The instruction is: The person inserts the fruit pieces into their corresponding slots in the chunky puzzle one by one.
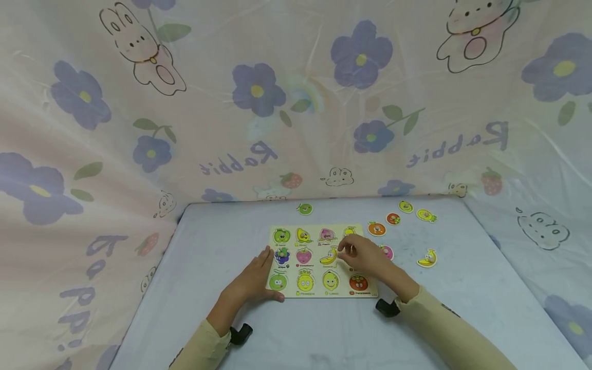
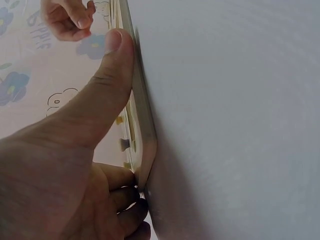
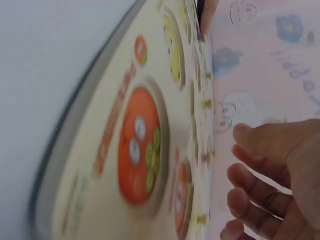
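Note:
A pale fruit puzzle board (image 1: pixel 316 295) lies on the table, with pictured fruits in rows and small knobs standing on several of them. At its near left corner my left hand (image 1: pixel 253 277) grips the board, thumb along the near edge and fingers at the left side. The left thumb (image 2: pixel 117 55) presses against the board's edge in the left wrist view. My right hand (image 1: pixel 365 255) hovers over the board's right part beside the banana picture (image 1: pixel 328 256). Its fingers (image 3: pixel 245 175) are loosely bent with nothing between them, near the knobs. A printed persimmon (image 3: pixel 140 145) shows close up.
Loose pieces lie right of the board: an orange (image 1: pixel 376 228), a red fruit (image 1: pixel 393 219), a yellow round one (image 1: pixel 405 206), a pineapple (image 1: pixel 426 215), a banana (image 1: pixel 427 258) and a pink one (image 1: pixel 387 252) partly behind the hand. A green piece (image 1: pixel 304 208) lies behind the board.

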A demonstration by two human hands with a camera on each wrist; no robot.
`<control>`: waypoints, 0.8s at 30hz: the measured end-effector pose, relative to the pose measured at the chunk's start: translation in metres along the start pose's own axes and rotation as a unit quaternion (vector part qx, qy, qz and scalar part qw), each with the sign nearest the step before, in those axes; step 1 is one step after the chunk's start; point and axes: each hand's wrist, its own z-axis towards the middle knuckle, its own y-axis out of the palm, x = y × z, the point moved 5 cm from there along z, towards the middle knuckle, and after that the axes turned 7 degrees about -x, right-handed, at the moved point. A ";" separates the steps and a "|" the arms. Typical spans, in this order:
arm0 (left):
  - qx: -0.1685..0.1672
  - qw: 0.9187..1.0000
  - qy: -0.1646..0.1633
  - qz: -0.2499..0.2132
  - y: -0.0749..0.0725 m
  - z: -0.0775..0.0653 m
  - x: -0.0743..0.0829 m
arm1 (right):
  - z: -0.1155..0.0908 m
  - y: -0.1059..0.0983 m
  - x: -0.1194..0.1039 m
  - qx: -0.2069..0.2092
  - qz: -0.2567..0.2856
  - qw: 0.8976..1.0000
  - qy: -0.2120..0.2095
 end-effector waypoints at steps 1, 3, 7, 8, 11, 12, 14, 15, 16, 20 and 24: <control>0.000 1.000 -0.001 0.000 0.000 0.000 0.000 | -0.003 -0.003 0.003 0.004 0.002 1.000 0.006; 0.000 1.000 -0.002 0.000 0.000 -0.001 0.001 | -0.008 -0.008 0.008 0.011 0.003 1.000 0.014; 0.001 1.000 -0.002 -0.002 -0.001 -0.002 0.002 | -0.016 -0.018 0.020 0.026 -0.002 0.999 0.041; 0.002 1.000 -0.001 -0.003 -0.001 -0.002 0.002 | -0.018 -0.021 0.023 0.030 -0.004 0.999 0.041; 0.002 1.000 -0.001 -0.003 -0.001 -0.002 0.002 | -0.025 -0.028 0.032 0.044 -0.009 0.998 0.048; 0.002 1.000 -0.001 -0.003 -0.001 -0.002 0.002 | -0.027 -0.031 0.036 0.048 -0.012 0.998 0.050; 0.003 1.000 -0.001 -0.002 0.000 -0.001 0.001 | -0.031 -0.036 0.043 0.054 -0.015 0.997 0.056; 0.003 1.000 -0.002 -0.001 0.000 -0.001 0.001 | -0.034 -0.038 0.046 0.056 -0.015 0.996 0.063; 0.003 1.000 -0.002 -0.002 0.000 -0.001 0.001 | -0.036 -0.040 0.049 0.057 -0.017 0.996 0.070; 0.000 1.000 -0.006 0.001 0.001 0.001 0.000 | -0.043 -0.048 0.062 0.064 -0.016 0.994 0.090; 0.000 1.000 -0.007 0.003 0.002 0.001 -0.002 | -0.050 -0.053 0.073 0.067 -0.014 0.992 0.107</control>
